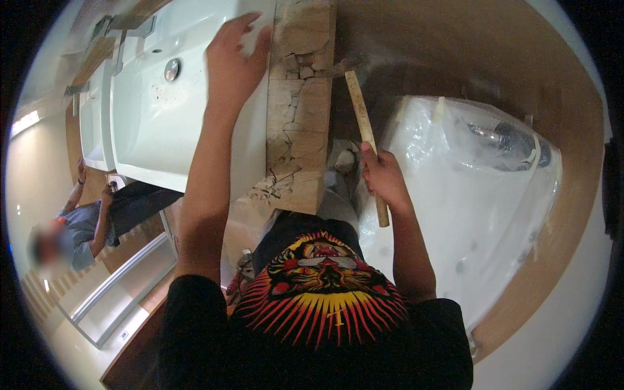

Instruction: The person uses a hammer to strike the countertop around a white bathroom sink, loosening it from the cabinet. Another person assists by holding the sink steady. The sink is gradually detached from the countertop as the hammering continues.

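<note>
Eyes on the cracked ledge (309,140), everyone, because that is where we see trouble: loose chips (305,73) sit across its far half and a broken patch (278,187) lies toward its near edge, so a hard knock could send sharp bits over the left edge into the white basin (149,140) and scratch it. Off the right edge we have a shoe (346,159) on the floor side, and falling pieces could land on it; a wide swing that way might also tear the wrapping on the plastic-wrapped white fixture (422,195). And now the fingers! Our right hand (385,174) is curled firmly around a wooden stick (361,110), thumb laid along it, the stick up in the air just off the ledge's right edge with its tip toward the far end; past that tip it's smeared, so we can't say whether a tool head sits there. Over by the ledge's left edge, our left hand (235,62) has its fingers spread, thumb well apart from them, gripping nothing; whether it brushes the basin's rim, we can't tell. A blow drifting left could catch it.
</note>
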`<state>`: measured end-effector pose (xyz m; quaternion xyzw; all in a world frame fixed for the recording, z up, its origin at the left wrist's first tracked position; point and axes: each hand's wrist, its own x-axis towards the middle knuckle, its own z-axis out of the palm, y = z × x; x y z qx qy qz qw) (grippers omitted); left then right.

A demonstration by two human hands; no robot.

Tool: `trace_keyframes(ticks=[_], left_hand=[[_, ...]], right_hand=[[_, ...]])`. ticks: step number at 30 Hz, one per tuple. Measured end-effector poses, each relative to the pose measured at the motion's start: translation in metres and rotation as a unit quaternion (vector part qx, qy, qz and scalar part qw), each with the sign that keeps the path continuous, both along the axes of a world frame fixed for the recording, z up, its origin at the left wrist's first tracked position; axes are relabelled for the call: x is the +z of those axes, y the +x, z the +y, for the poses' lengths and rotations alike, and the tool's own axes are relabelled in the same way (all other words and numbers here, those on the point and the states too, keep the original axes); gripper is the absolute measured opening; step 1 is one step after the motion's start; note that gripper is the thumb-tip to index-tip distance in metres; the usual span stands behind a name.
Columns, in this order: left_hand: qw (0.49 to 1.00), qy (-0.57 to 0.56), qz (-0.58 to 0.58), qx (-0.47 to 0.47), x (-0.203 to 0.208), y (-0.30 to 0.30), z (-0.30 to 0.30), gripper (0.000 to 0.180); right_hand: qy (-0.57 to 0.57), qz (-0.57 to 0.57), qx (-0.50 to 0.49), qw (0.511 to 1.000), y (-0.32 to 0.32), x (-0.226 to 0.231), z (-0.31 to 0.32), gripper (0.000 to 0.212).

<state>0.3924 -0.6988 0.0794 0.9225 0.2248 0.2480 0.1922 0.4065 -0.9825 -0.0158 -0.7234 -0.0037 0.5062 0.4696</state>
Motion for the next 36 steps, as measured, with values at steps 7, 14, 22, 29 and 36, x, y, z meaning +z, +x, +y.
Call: trace_keyframes(ticks=[7,14,22,29,36], left_hand=[[0.99,-0.021,0.089,0.103,0.008,-0.164,-0.025,0.041],[0.964,0.027,0.234,0.123,-0.009,-0.227,-0.069,0.069],[0.975,0.012,0.174,0.134,-0.032,-0.241,-0.063,0.07],[0.989,-0.042,0.113,0.084,-0.036,-0.246,-0.055,0.07],[0.992,-0.029,0.103,0.065,-0.031,-0.258,-0.054,0.066]], right_hand=[[-0.027,-0.113,0.084,0.99,-0.008,-0.007,-0.002,0.054],[-0.038,-0.083,0.07,0.993,-0.034,-0.025,-0.003,0.051],[0.014,-0.035,-0.026,0.999,-0.065,0.013,0.01,0.044],[0.021,-0.046,-0.057,0.997,-0.092,0.033,0.015,0.043],[0.017,-0.027,-0.088,0.996,-0.123,0.042,0.025,0.046]])
